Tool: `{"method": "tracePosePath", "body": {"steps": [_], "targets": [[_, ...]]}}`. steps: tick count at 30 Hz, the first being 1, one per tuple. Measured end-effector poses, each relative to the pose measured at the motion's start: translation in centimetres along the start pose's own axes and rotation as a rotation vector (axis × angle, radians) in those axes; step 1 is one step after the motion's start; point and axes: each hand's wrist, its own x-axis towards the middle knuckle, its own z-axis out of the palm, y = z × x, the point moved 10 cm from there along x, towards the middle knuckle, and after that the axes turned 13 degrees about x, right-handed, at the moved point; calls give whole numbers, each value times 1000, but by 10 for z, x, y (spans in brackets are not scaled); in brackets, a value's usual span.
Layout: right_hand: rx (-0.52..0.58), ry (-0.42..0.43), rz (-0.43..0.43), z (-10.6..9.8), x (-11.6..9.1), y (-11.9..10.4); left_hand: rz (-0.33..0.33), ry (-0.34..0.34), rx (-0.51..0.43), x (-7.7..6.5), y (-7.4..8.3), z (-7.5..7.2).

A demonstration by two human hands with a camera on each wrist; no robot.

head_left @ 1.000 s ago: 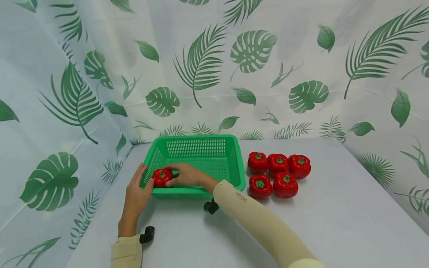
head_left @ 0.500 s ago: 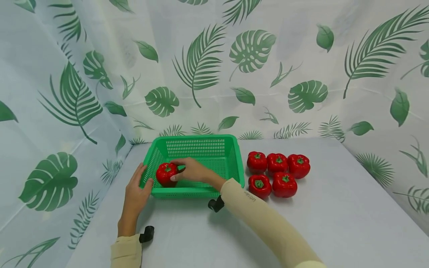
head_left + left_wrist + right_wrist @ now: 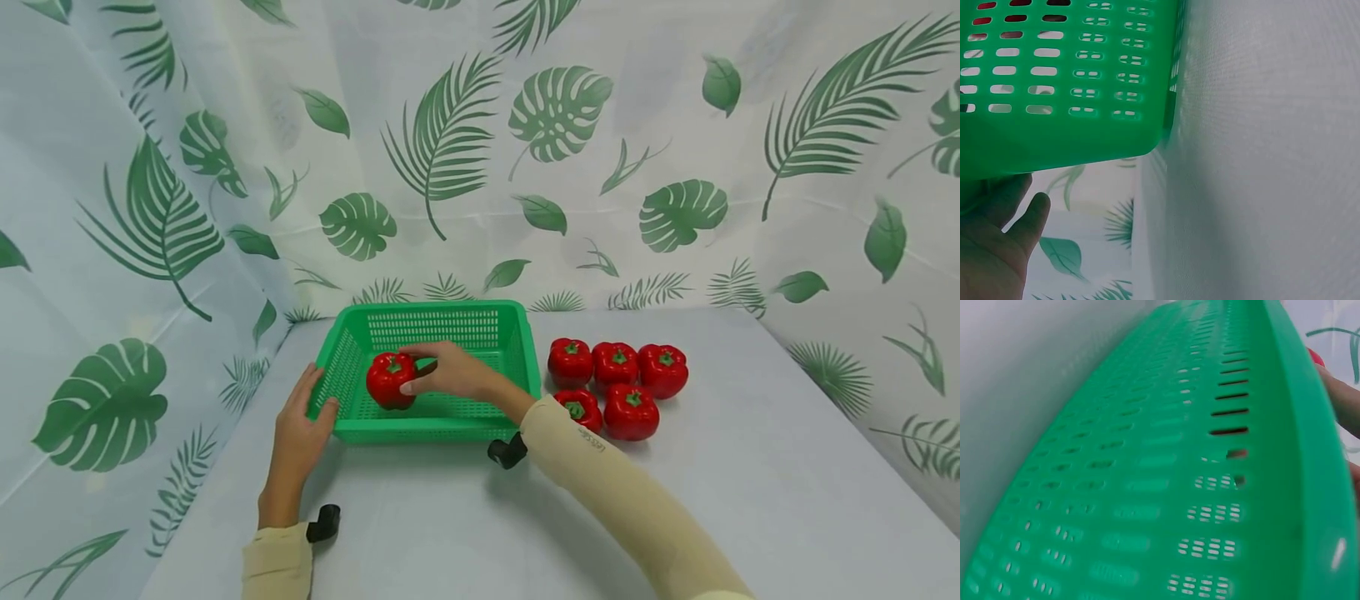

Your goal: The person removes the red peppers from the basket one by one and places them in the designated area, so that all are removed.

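My right hand (image 3: 459,375) grips a red bell pepper (image 3: 387,382) with a green stem, low inside the left half of a green plastic basket (image 3: 442,430). The right wrist view looks along the outside of the slotted wall (image 3: 1147,462); beyond the rim only a bit of red (image 3: 1316,357) and a finger (image 3: 1344,403) show. At the basket's front left corner, my left hand (image 3: 298,429) holds the rim, thumb over it and fingers along the outside. In the left wrist view, that hand (image 3: 997,250) is partly hidden by the basket.
Several red bell peppers (image 3: 632,412) stand upright in two rows on the white table (image 3: 750,467), right of the basket. My right forearm partly covers the nearest left one. A leaf-patterned cloth (image 3: 442,167) hangs behind and at both sides.
My right hand has shifted the bell pepper rightward and slightly away from me inside the basket, off the front left corner. The left hand has stayed at the rim.
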Motion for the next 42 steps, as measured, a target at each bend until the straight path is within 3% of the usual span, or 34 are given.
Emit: {"method": "tracePosePath", "body": {"steps": [22,42], "targets": [[-15,61,40,-40,-40,-15,11,-8,11,0,1,-1],[-37,162,25,-111,-92,-25,-13,-29,-25,-1,1,-2]]}}
